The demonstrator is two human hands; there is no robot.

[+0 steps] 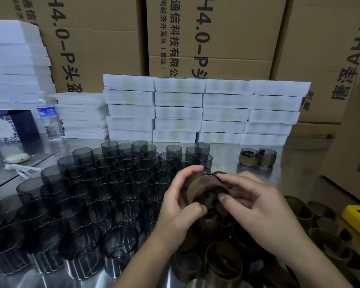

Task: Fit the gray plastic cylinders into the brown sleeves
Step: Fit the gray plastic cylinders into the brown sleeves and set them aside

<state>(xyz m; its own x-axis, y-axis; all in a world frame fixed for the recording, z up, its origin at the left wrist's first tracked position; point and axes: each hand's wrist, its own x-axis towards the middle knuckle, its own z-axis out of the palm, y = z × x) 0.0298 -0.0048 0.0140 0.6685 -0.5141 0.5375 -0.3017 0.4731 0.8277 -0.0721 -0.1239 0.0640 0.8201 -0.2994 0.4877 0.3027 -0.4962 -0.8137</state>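
1. Both hands hold one brown sleeve (204,187) above the desk (222,161). The fingers of the left hand (181,202) are curled round its left side, with the thumb pressed on the near rim. The fingers of the right hand (258,206) pinch its right edge, with the thumb at the opening.
2. A gray cylinder (209,202) sits between the fingers, inside this sleeve. How deep it sits I cannot tell.
3. I think it is best to keep cylinder and sleeve in one line and to push evenly with both thumbs. The sleeve looks soft and may wrinkle, so a small turn is better than force.
4. To the left of the fingers, many bare cylinders (121,183) stand in rows with the open side up. They look empty.
5. Beyond the fingers, two sleeved cylinders (247,159) stand together on the desk.
6. Under and to the right of the fingers, loose sleeves (222,260) lie in a heap, all hollow.
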